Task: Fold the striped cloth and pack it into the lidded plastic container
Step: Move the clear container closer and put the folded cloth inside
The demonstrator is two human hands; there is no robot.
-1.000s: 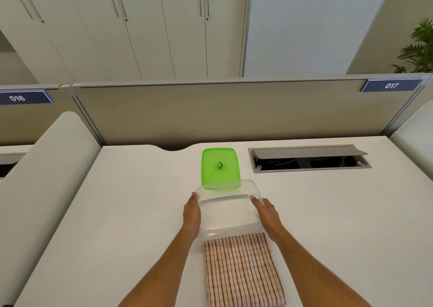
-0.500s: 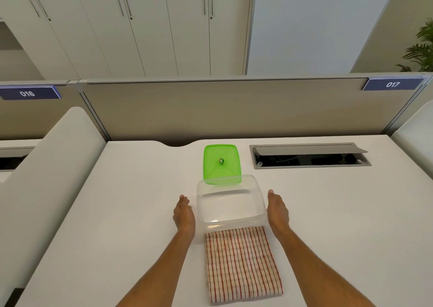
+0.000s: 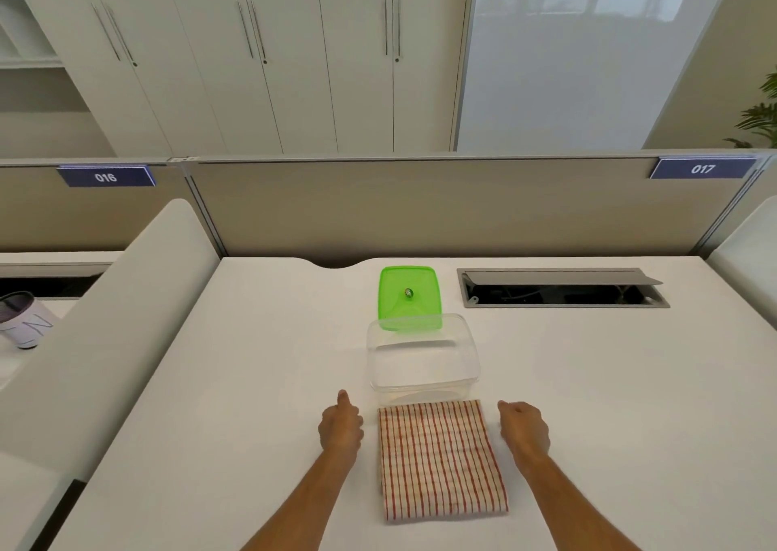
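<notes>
The striped cloth (image 3: 441, 460), red lines on cream, lies folded into a rectangle on the white desk close to me. Just beyond its far edge stands the clear plastic container (image 3: 422, 361), open-topped and with nothing in it. Its green lid (image 3: 410, 296) lies flat behind it, partly seen through the container's back wall. My left hand (image 3: 341, 426) rests left of the cloth's far corner, fingers loosely curled, thumb up, holding nothing. My right hand (image 3: 523, 426) hovers to the right of the cloth, fingers curled, also holding nothing.
An open cable hatch (image 3: 561, 287) is set into the desk (image 3: 252, 382) at the back right. A beige partition (image 3: 420, 209) closes off the far edge. A white divider (image 3: 113, 319) borders the left side, with a shoe (image 3: 23, 319) beyond it.
Both hands let go of the container's sides and drew back toward me, ending beside the cloth's far corners. The container stays where it was set down.
</notes>
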